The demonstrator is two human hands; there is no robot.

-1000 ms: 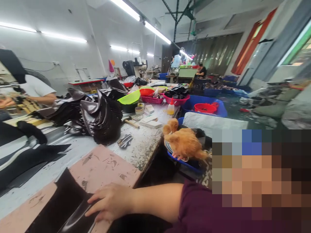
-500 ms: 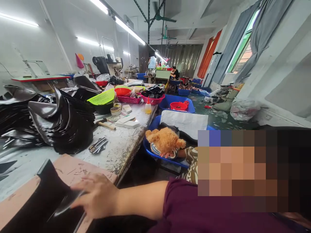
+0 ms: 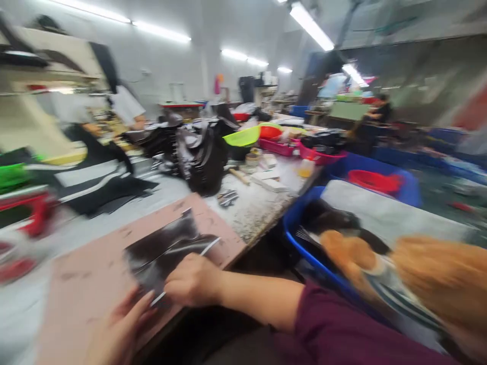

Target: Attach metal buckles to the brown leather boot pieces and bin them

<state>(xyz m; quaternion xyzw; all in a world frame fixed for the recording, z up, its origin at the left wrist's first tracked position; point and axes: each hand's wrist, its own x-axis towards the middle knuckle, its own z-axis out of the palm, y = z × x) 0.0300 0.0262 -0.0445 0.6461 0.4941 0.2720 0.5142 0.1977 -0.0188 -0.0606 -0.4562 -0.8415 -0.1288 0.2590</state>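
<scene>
A glossy black sheet piece lies on a pink board at the near edge of the worktable. My right hand is closed over the sheet's near corner, with a thin light edge or strip running under it. My left hand comes in from the bottom with fingers stretched out, touching the sheet's near left edge. The picture is smeared by motion.
A heap of black glossy material sits further along the table, with a hammer, a green basket and red trays behind. A blue tub with an orange plush toy stands at right. Another person works at far left.
The view has swung left and down. My left hand has come into view at the sheet. My right hand has closed over the sheet's near corner. The plush toy now appears at far right.
</scene>
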